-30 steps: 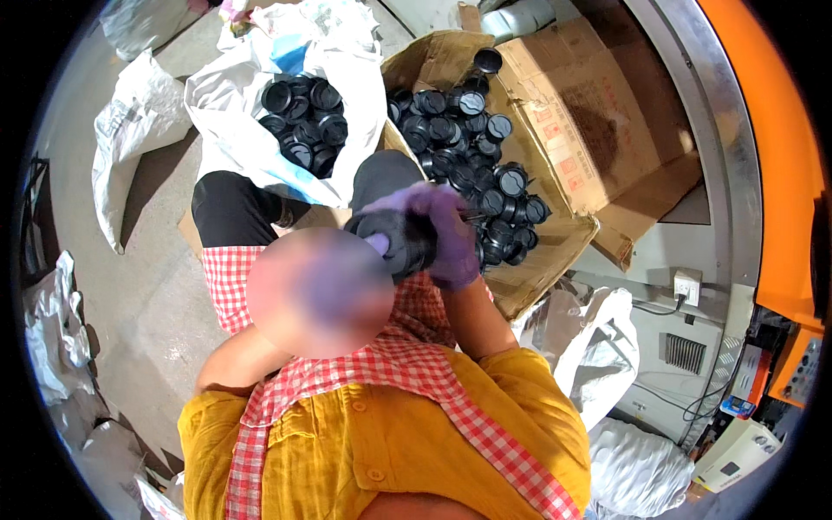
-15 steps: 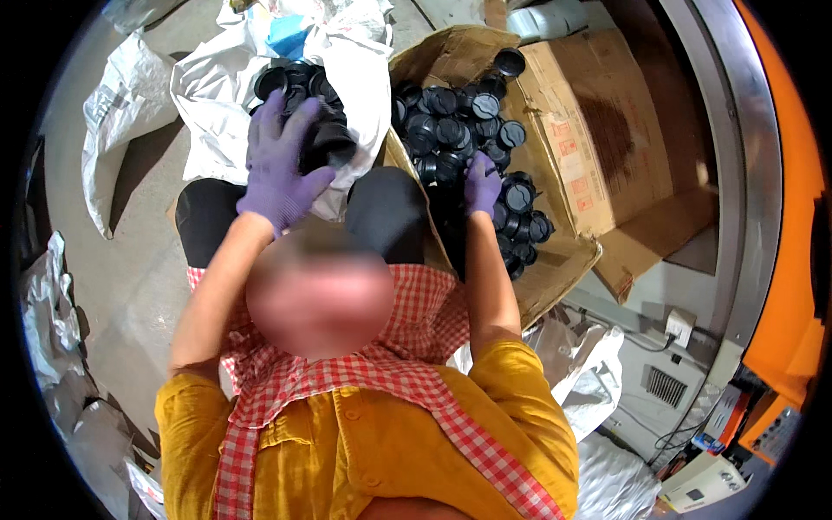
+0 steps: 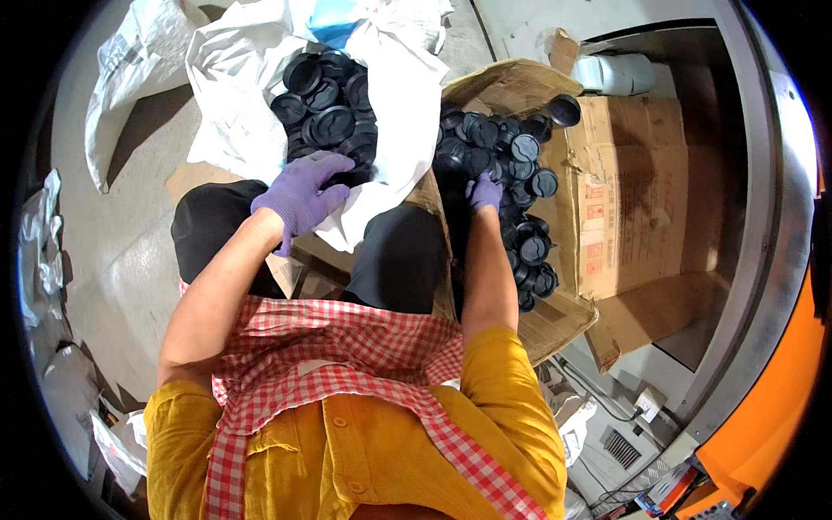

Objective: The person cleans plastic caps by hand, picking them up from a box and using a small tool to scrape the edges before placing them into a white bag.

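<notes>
My left hand, in a purple knit glove, is at the near edge of a white woven sack. Its thumb stands apart from the fingers, and I see nothing held between them. Inside the sack lie several round black plastic caps with raised rims. My right hand, gloved the same way, reaches into a cardboard box full of similar black caps. Its fingers are curled down among the caps; their tips are hidden, so what they grip does not show.
One cap rests high at the box's far right edge. An open flap extends right from the box, beside a grey metal frame. Another white sack lies on the floor at far left. My knees flank the first sack's near end.
My left hand has drawn back toward me from over the sack's caps, and its fingers are less spread. My right hand stays among the box's caps. The whole view has shifted.
</notes>
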`<state>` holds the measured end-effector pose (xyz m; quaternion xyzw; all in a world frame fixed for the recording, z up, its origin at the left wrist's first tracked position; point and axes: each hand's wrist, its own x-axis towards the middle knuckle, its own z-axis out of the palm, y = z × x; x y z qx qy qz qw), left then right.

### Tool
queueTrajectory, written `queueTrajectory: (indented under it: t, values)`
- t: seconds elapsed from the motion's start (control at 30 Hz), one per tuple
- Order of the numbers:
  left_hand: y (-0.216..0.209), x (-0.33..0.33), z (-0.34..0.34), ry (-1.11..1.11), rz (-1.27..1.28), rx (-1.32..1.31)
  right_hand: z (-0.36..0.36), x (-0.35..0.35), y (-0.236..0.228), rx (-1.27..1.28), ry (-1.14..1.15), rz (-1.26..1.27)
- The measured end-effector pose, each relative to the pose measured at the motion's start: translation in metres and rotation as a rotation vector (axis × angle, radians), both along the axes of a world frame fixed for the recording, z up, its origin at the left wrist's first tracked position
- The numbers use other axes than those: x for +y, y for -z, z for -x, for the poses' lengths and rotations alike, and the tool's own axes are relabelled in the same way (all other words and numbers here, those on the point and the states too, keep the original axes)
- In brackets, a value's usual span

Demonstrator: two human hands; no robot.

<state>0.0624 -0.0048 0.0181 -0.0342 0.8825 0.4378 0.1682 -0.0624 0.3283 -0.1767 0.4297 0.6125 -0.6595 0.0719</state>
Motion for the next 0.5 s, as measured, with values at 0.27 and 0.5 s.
queueTrajectory:
  t: [0.27,0.5]
  values:
    - [0.002,0.007,0.000,0.003,-0.045,0.037,-0.016,-0.021,-0.045,0.455,-0.512,-0.403]
    - [-0.033,0.062,-0.020,-0.102,-0.833,0.010,-0.137,-0.058,-0.216,0.773,-0.665,-0.840]
